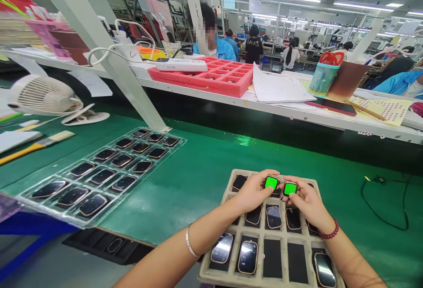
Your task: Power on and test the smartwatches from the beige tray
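Note:
My left hand [256,191] grips a smartwatch body [271,182] whose screen glows solid green, with the thumb on the glass. Beside it, my right hand [306,202] holds a second smartwatch body [290,188], also lit green, the thumb at its lower edge. Both are held side by side over a beige compartment tray [261,279]. Several dark-screened watch bodies lie in the tray, among them one at the front [247,256] with faint marks on its screen. Two front-row compartments show bare black bottoms. My hands and forearms hide some of the back and middle compartments.
A clear plastic tray [114,187] of watch bodies lies to the left on the green bench [185,191]. Beyond are a white fan [42,94] and a brush [39,146]. A shelf holds a red foam tray [231,86]. A black cable [385,222] lies right. Several people work behind.

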The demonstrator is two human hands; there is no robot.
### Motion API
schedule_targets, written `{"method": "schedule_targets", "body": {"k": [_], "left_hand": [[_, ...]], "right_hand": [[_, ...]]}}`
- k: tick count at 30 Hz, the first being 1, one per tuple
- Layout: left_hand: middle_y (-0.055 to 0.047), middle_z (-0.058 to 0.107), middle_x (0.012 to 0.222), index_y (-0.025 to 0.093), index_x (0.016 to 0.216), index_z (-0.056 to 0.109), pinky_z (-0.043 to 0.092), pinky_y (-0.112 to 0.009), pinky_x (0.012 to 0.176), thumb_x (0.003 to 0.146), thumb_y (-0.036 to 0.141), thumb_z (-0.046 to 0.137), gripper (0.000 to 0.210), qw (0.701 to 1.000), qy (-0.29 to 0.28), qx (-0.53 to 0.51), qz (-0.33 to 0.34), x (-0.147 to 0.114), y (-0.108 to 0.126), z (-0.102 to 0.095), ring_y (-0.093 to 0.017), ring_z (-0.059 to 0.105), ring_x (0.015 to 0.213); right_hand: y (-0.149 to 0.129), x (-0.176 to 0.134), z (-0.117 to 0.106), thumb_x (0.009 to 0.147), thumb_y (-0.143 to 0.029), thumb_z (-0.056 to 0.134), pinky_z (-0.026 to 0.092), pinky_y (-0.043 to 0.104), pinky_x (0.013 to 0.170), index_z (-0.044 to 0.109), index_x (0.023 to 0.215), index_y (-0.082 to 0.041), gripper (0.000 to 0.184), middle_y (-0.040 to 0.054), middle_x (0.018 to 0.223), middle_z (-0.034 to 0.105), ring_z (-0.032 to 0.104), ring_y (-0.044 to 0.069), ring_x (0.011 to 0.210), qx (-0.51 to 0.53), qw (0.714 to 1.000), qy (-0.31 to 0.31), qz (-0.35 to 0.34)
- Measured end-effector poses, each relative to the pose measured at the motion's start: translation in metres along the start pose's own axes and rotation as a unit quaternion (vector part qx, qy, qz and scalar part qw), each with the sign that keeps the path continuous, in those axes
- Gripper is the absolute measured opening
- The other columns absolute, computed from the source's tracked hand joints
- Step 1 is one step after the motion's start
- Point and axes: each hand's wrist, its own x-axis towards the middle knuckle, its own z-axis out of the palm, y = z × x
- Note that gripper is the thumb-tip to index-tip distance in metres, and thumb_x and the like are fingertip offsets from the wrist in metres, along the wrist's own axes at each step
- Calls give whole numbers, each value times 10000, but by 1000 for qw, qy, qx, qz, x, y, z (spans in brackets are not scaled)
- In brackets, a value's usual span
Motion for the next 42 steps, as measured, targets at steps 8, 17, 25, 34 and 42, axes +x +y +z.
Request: {"method": "schedule_targets", "body": {"k": [8, 17, 25, 34, 42], "left_hand": [[-59, 627, 945, 149, 1013, 568, 457, -259, 721, 732, 132, 536, 283, 1000, -8, -3, 5, 0, 3, 0, -162, 593, 825], [-50, 610, 816, 134, 888, 591, 439, -228, 582, 780, 256, 541, 171, 1000, -6, 3, -8, -2, 9, -1, -141, 557, 698], [-59, 607, 772, 126, 865, 600, 451, -231, 557, 802, 388, 521, 282, 998, -10, -43, -36, -2, 11, 0, -163, 572, 722], [-46, 609, 836, 147, 961, 629, 417, -200, 511, 820, 359, 486, 293, 997, -17, -58, -45, -2, 15, 0, -113, 565, 626], [-57, 633, 931, 159, 1111, 548, 453, -241, 650, 713, 128, 523, 400, 998, 3, -34, -55, 0, 9, 1, -142, 597, 740]], "right_hand": [[2, 2, -1, 817, -303, 562, 511, 308, 656, 521, 1148, -225, 343, 83, 1040, 620, 630, 161, 733, -5, 1000, -6, -2], [2, 2, -3, 828, -397, 540, 505, 293, 608, 567, 1103, -218, 330, 81, 1003, 647, 645, 169, 711, 9, 1000, -4, -4], [3, 3, -6, 841, -430, 518, 485, 257, 534, 609, 980, -201, 283, 65, 877, 681, 631, 143, 607, 23, 1000, -4, 5], [3, 1, -5, 812, -387, 568, 492, 237, 511, 596, 887, -186, 216, 21, 723, 644, 556, 108, 540, 0, 1000, 6, 1], [-2, 2, -5, 828, -329, 513, 481, 238, 526, 572, 1000, -192, 227, 58, 892, 642, 599, 137, 647, 30, 999, 8, -8]]}}
